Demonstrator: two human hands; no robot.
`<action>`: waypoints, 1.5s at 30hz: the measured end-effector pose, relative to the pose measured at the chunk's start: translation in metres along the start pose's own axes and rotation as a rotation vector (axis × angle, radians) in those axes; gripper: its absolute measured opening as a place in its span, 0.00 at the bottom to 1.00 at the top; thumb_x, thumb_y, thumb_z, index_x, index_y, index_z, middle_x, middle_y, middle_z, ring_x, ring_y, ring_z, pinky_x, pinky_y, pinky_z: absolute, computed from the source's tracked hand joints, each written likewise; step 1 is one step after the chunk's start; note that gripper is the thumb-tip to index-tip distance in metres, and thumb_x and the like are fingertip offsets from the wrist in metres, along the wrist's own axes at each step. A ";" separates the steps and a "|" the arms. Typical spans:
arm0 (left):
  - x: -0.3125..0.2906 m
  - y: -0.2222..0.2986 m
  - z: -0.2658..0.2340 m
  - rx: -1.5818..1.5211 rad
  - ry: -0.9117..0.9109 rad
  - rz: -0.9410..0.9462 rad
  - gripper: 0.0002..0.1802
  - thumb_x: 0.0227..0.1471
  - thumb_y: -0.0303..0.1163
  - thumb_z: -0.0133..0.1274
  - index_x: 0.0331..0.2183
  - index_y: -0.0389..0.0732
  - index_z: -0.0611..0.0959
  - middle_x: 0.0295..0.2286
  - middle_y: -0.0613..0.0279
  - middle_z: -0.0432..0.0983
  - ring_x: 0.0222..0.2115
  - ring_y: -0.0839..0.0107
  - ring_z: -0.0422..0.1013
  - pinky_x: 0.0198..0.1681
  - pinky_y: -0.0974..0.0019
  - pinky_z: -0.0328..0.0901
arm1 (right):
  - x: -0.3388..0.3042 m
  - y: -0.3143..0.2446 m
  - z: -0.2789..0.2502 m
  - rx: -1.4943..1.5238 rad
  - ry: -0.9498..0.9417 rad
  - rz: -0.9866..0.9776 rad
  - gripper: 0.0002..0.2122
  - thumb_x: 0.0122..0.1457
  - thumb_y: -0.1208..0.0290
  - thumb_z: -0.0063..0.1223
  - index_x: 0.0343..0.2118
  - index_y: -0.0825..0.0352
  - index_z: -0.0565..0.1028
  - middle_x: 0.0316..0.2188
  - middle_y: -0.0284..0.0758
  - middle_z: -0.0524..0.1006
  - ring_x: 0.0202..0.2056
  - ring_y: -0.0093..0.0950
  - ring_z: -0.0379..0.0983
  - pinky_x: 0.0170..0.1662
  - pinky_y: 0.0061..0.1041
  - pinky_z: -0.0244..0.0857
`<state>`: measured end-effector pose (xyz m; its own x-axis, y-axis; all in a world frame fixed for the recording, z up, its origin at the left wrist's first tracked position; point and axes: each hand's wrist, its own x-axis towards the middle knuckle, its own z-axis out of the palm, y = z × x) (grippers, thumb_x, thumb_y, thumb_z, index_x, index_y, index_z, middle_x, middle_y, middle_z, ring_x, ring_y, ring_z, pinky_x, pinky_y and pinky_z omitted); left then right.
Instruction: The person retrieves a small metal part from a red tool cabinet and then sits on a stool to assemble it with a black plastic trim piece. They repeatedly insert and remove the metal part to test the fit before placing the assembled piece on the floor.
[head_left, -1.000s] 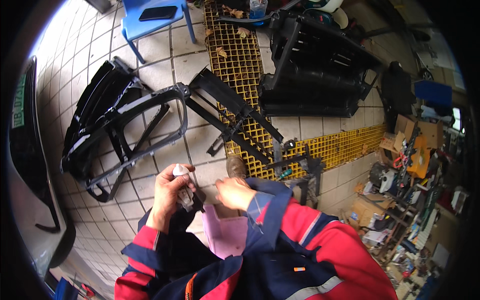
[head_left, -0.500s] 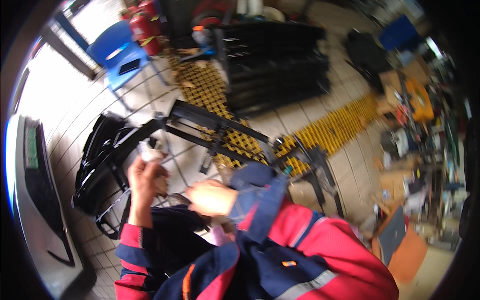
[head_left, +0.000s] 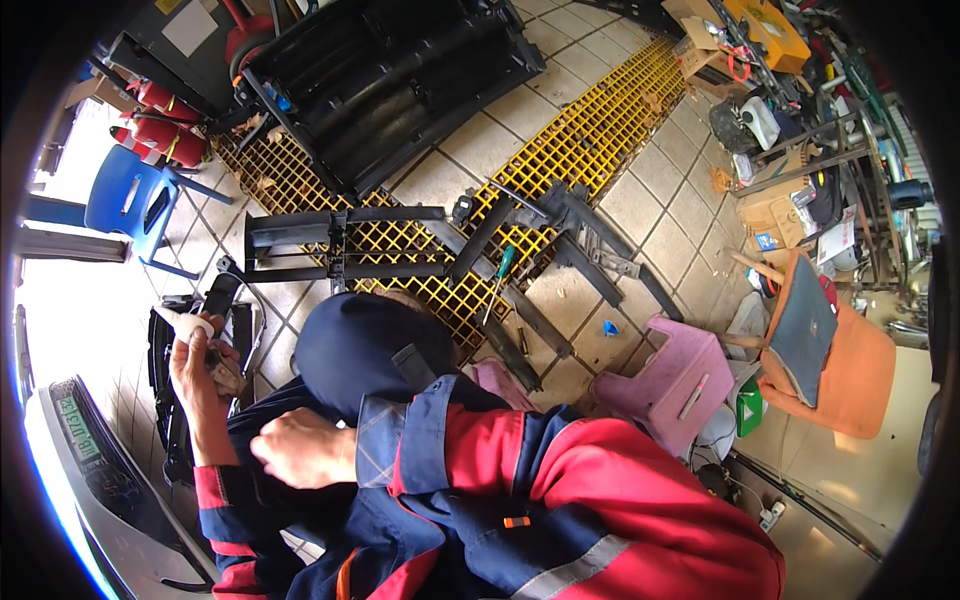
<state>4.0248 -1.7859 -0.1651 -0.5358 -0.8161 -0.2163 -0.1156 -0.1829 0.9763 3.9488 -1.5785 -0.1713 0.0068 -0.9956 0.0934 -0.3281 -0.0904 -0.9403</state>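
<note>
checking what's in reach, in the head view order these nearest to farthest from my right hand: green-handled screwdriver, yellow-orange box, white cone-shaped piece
1. White cone-shaped piece, held in your left hand
2. Green-handled screwdriver, ahead and right, over the yellow grating
3. Yellow-orange box, far ahead, right

The person is wearing this camera on the head; it is the left 1 of 2 wide fisheye cameras sitting side by side. It is looking down from above, past the red and navy jacket, which is filling much of the lower edge. The left hand and the right hand are showing quite near the lens, left of centre. Farther off, the yellow floor grating and a large black panel are occupying the upper part. The lens is bending straight edges toward the dark round rim.
</note>
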 end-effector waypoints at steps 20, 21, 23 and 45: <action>0.006 -0.001 0.051 0.470 -0.017 0.102 0.08 0.62 0.24 0.58 0.43 0.35 0.86 0.32 0.57 0.85 0.32 0.75 0.80 0.36 0.66 0.74 | 0.097 0.035 -0.113 0.144 0.628 -0.057 0.08 0.63 0.69 0.69 0.40 0.65 0.81 0.35 0.40 0.83 0.34 0.38 0.83 0.37 0.34 0.75; 0.000 0.001 0.056 0.526 0.004 0.081 0.08 0.62 0.25 0.59 0.43 0.35 0.86 0.30 0.55 0.85 0.30 0.75 0.81 0.35 0.64 0.75 | 0.093 0.036 -0.116 0.198 0.571 -0.030 0.08 0.63 0.69 0.69 0.39 0.65 0.81 0.33 0.40 0.83 0.33 0.35 0.82 0.36 0.33 0.75; -0.007 0.003 0.064 0.518 -0.021 0.034 0.09 0.61 0.29 0.62 0.42 0.36 0.86 0.30 0.47 0.84 0.31 0.62 0.83 0.36 0.59 0.75 | 0.088 0.040 -0.121 0.070 0.562 -0.044 0.09 0.63 0.68 0.69 0.38 0.66 0.81 0.30 0.39 0.84 0.31 0.33 0.82 0.36 0.32 0.75; 0.000 0.001 0.043 0.415 0.126 0.372 0.15 0.70 0.40 0.59 0.38 0.36 0.81 0.27 0.52 0.78 0.27 0.63 0.74 0.34 0.58 0.69 | 0.163 0.022 -0.141 -0.220 0.184 0.019 0.24 0.73 0.52 0.55 0.29 0.69 0.85 0.22 0.38 0.84 0.24 0.26 0.78 0.31 0.31 0.72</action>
<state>3.9882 -1.7624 -0.1641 -0.5019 -0.8483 0.1685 -0.2704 0.3390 0.9011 3.8098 -1.7394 -0.1311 -0.1657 -0.9742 0.1534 -0.5240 -0.0448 -0.8506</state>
